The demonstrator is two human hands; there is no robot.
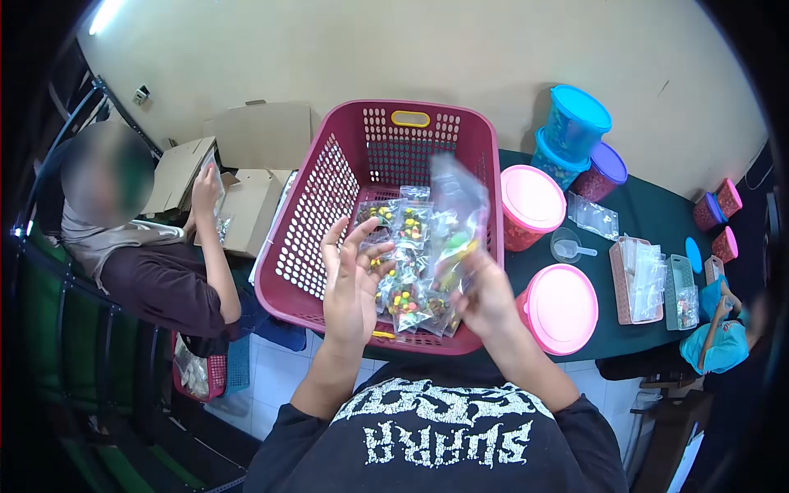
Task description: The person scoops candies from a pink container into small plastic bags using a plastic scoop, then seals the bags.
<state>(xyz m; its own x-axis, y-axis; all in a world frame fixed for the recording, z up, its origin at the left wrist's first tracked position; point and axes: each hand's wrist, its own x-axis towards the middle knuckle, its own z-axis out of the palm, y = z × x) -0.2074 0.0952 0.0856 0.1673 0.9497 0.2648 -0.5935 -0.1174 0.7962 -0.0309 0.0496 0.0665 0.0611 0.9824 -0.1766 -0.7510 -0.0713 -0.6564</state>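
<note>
A large maroon laundry-style basket [296,275] stands in front of me, with several clear bags of colourful sweets [408,306] lying in it. My right hand [486,300] is closed on a clear plastic bag [460,197] that stands up over the basket's right side; yellow and green pieces show at its lower part, and it is blurred by motion. My left hand [352,283] is raised over the basket's near left side, palm turned inward, fingers spread, holding nothing.
Pink-lidded tubs [560,308] and stacked blue tubs [579,123] stand right of the basket. A clear scoop [573,248] and a tray of plastic bags [641,279] lie farther right. One co-worker [156,271] sits left by cardboard boxes [251,209]; another person [715,345] is far right.
</note>
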